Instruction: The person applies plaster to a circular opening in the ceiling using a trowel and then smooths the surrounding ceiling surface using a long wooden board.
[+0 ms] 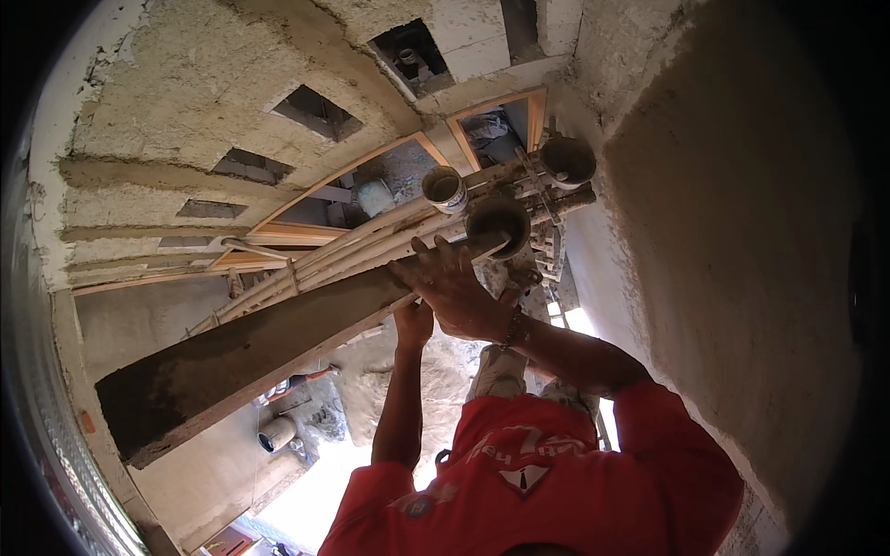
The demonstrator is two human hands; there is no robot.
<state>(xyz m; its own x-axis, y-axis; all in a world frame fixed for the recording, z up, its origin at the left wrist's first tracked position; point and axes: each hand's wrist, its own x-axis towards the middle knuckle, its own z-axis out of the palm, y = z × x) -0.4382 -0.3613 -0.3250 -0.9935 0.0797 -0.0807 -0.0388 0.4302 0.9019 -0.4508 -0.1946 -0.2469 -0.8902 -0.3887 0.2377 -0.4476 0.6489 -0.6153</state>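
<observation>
A long straight board [269,347], its broad face dark with wet mortar, slants across the view from lower left to the middle. My left hand [413,324] is closed round its lower edge, with the fingers partly hidden behind the board. Just beyond it, my right hand [454,292] lies over the board with fingers stretched across its face, holding it; the thumb is hard to make out. The board's narrow end reaches over a dark bucket [513,215]. A pale pail [445,190] and another dark bucket [567,163] stand close by.
Scaffold poles [371,239] run beneath the buckets. A rough plastered wall [222,83] with several rectangular openings rises beyond, with a partly plastered wall [742,232] at right. Far below are a barrel [276,434] and another person [295,384].
</observation>
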